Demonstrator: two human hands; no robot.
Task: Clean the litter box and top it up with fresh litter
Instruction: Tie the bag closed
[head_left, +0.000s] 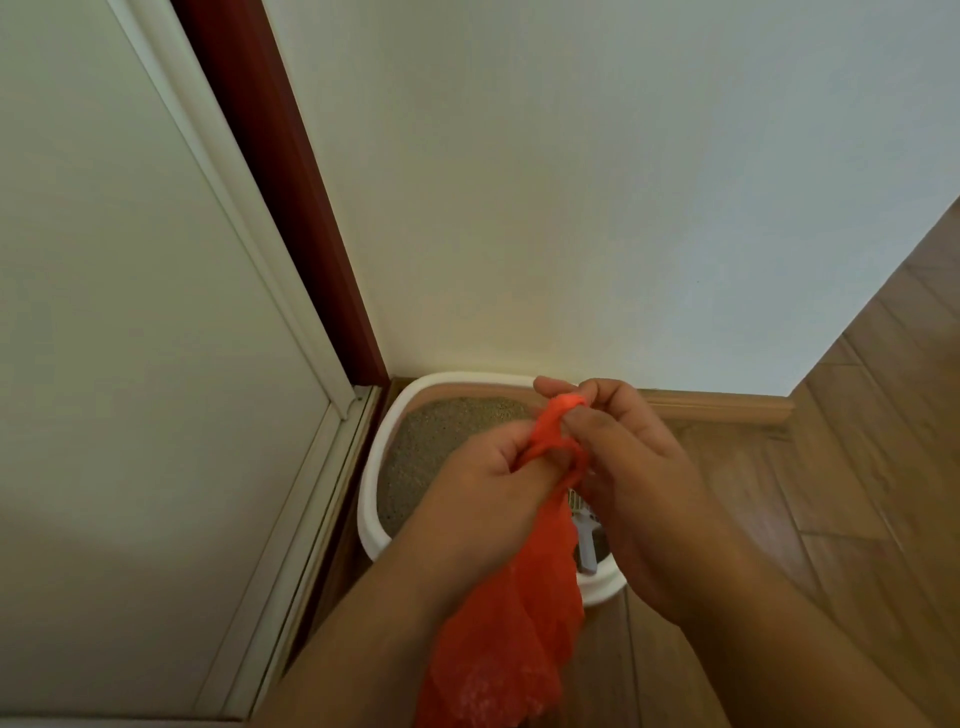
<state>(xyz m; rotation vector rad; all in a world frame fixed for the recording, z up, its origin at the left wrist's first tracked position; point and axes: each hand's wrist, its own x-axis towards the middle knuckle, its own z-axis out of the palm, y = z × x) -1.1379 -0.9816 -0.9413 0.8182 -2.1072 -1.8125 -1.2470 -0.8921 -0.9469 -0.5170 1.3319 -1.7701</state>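
Closest to the camera, a red bag (511, 618) hangs down between the two arms. The left hand (480, 480) grips the bag's bunched neck, and the right hand (618, 457) pinches the top end of it, with fingers (558, 387) curled round the red tip. This looks like tying the bag shut, so the dirty bits are likely scooped out already, though the bag is too crumpled to see what is inside. Just under the fingers sits the box (371, 499), white and round at the corners, with gray litter (447, 436) in it. A gray scoop (587, 540) lies in the box below the right hand. Fresh litter is probably not poured in yet, as no litter sack is in view. Left of the fingers the box is tight against a door frame (332, 457). Past the fingertips it touches the wall (571, 208). To the right of the fingers the wood floor (857, 467) is open, so that is the easy way to move.
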